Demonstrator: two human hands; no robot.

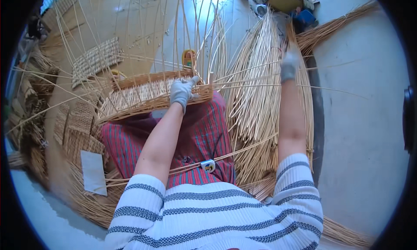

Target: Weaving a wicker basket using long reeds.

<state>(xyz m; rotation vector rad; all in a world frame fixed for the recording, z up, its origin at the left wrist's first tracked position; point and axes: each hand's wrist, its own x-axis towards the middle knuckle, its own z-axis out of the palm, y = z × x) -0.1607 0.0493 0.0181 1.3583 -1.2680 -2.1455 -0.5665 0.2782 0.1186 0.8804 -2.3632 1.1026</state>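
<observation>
A half-woven rectangular wicker basket [143, 103] rests across my lap, its long uncut stakes rising and fanning outward. My left hand [182, 91], in a pale grey glove, grips the near wall of the basket close to its right corner. My right hand [289, 63], also gloved, reaches far forward on the right, above a big spread of peeled willow rods [258, 85]. Motion blurs its fingers, and whether it holds a rod cannot be made out. A brown strand bundle [292, 35] shows just beyond it.
A red striped cloth [208, 128] covers my lap, with a tape measure [208, 165] on it. Woven panels [97, 61] lie on the floor at left, near a white card [93, 172]. Darker rods [332, 28] and a container [284, 0] are at far right. Stakes stick out widely.
</observation>
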